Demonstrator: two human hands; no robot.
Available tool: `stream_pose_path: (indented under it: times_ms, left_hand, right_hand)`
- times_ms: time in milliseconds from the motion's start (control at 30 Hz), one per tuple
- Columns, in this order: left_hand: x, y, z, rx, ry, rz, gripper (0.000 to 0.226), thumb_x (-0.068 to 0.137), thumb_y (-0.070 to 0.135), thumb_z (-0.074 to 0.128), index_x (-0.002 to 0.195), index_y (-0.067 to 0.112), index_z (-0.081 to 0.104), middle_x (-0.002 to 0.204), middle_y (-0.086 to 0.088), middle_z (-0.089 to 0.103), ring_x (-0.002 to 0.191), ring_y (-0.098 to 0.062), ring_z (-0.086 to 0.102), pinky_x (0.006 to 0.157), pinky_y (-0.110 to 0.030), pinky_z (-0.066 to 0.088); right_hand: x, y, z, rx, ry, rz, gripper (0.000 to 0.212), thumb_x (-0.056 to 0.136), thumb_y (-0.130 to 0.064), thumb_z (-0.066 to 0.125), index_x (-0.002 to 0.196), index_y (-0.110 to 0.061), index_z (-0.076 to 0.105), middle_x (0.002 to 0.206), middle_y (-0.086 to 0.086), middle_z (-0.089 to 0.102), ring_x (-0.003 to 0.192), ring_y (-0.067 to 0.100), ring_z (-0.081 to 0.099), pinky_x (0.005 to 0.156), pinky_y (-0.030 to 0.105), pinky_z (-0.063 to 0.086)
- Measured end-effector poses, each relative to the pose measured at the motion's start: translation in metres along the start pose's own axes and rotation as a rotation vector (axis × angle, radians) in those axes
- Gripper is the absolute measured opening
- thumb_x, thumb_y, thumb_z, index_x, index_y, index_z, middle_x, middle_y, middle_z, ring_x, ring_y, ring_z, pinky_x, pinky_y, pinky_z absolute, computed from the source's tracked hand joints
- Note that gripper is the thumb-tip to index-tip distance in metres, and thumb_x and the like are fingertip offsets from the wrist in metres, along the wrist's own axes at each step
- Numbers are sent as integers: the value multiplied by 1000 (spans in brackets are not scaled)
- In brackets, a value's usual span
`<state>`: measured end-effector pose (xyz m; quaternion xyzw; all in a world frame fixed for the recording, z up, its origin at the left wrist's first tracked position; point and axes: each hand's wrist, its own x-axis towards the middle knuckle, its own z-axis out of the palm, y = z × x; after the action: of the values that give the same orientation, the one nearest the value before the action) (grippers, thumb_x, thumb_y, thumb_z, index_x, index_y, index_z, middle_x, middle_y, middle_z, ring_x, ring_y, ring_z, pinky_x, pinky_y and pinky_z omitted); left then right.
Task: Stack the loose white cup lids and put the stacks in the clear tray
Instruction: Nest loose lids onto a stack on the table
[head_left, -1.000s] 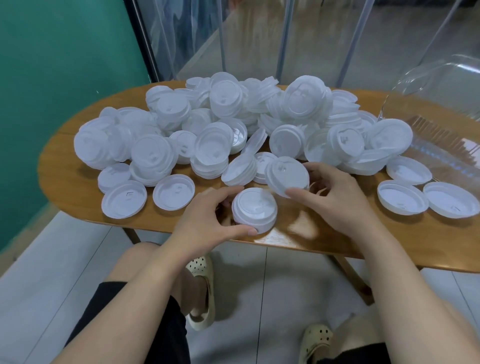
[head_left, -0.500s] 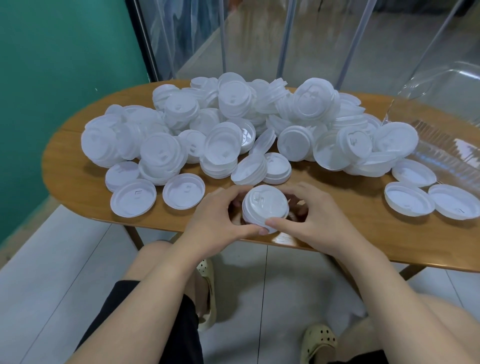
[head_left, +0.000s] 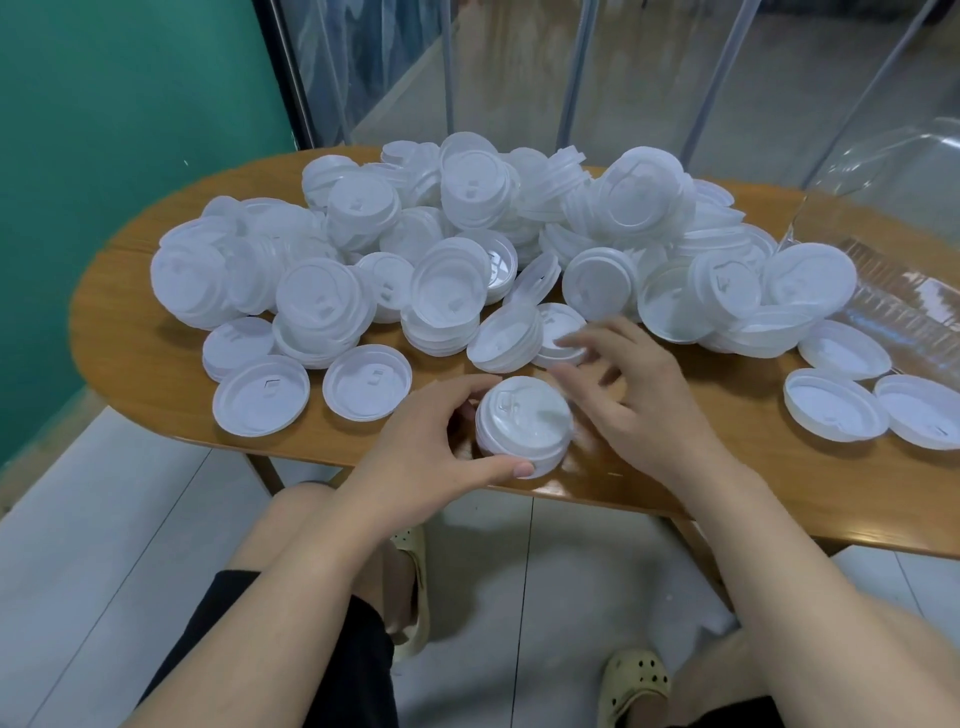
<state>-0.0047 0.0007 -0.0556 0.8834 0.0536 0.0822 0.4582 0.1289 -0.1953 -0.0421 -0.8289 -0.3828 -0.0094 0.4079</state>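
At the bottom of the frame are my knees, black shorts and pale perforated foam clogs (head_left: 635, 680) on a smooth grey tiled floor. Just above, at the near edge of the counter (head_left: 119, 332), an oval of glossy wood-grain brown, my left hand (head_left: 426, 441) curls thumb and fingers around a short stack of lids (head_left: 522, 423) in the lower middle of the frame. The stack is round, thin matte white plastic, with a raised rim and a small moulded sip tab on top. My right hand (head_left: 631, 395) hovers just right of it, its fingers spread loosely and gripping nothing, the tips blurred over a lid behind the stack. I can read no writing or brand on any lid.

Single lids lie underside up at centre left and at the right edge, showing shallow dished insides. Beyond, the loose lid pile (head_left: 467, 244) fills the middle of the counter, domed, ridged and overlapping at all angles. At the upper right sits the clear tray (head_left: 904, 306), glossy ribbed transparent plastic, with no stacks visible in it. A flat teal wall fills the upper left.
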Motion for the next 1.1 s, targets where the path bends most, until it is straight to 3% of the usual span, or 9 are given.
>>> stream_pose_path:
  times_ms: [67, 133, 267, 400, 533, 700, 900, 1000, 1100]
  left_hand:
    - [-4, -1, -3, 18, 12, 1, 65, 70, 48, 92, 128, 42, 64, 117, 33, 64, 113, 2, 59, 94, -15, 46]
    - [-6, -2, -6, 8, 27, -6, 61, 70, 46, 93, 123, 46, 62, 115, 37, 63, 112, 5, 59, 90, -8, 43]
    - [-6, -2, -9, -5, 22, -22, 63, 70, 46, 93, 126, 44, 63, 116, 35, 64, 113, 4, 59, 91, -10, 45]
    - [-5, -5, -9, -21, 12, -40, 66, 70, 48, 93, 129, 42, 64, 119, 29, 66, 115, 0, 60, 98, -24, 50]
    - [-5, -3, -8, -20, 14, -42, 66, 70, 48, 92, 129, 43, 63, 119, 30, 66, 114, 2, 60, 95, -19, 47]
    - [-5, 0, -7, -24, 9, -33, 63, 71, 42, 93, 125, 46, 62, 119, 34, 65, 114, 4, 59, 89, -6, 43]
    - [-5, -1, -5, 5, 26, -54, 65, 68, 46, 93, 124, 54, 60, 119, 34, 64, 112, 2, 57, 91, -17, 45]
    - [-5, -1, -4, 6, 25, -60, 65, 68, 48, 92, 124, 56, 59, 120, 34, 63, 113, 1, 57, 95, -22, 46]
    - [-5, -2, -4, 11, 31, -58, 65, 69, 47, 93, 124, 55, 59, 119, 33, 64, 113, 0, 58, 97, -25, 48]
  right_hand:
    - [21, -3, 6, -222, 1, -220, 33, 97, -34, 67, 128, -23, 68, 135, -4, 58, 125, 19, 52, 104, 36, 45]
    - [42, -5, 11, -411, -71, -372, 32, 96, -25, 69, 128, -22, 69, 140, -1, 60, 129, 26, 49, 105, 41, 41]
    - [51, 2, 15, -418, -94, -366, 11, 95, -21, 70, 102, -17, 78, 106, -6, 72, 112, 22, 58, 90, 50, 49]
    - [37, 10, 9, -241, 31, -278, 6, 95, -15, 71, 99, -12, 75, 95, -6, 69, 94, 12, 59, 85, 35, 52]
    - [19, -1, 0, 61, 135, -21, 6, 97, -16, 69, 98, -22, 68, 90, -15, 67, 85, 1, 62, 77, 12, 45]
    - [9, -8, -4, 455, 233, 183, 9, 101, -18, 66, 107, -16, 72, 88, -4, 71, 77, 12, 64, 72, 23, 52]
    - [7, 5, 4, 579, 328, 498, 24, 102, -19, 60, 115, -35, 72, 94, -1, 76, 81, 17, 68, 80, 37, 57]
    - [9, 5, 4, 575, 250, 512, 25, 97, -27, 69, 120, -36, 68, 101, -4, 74, 85, 15, 69, 79, 30, 55]
    - [6, 5, 5, 408, 130, 444, 55, 83, -30, 84, 132, -35, 60, 112, -7, 66, 96, 9, 68, 78, 19, 56]
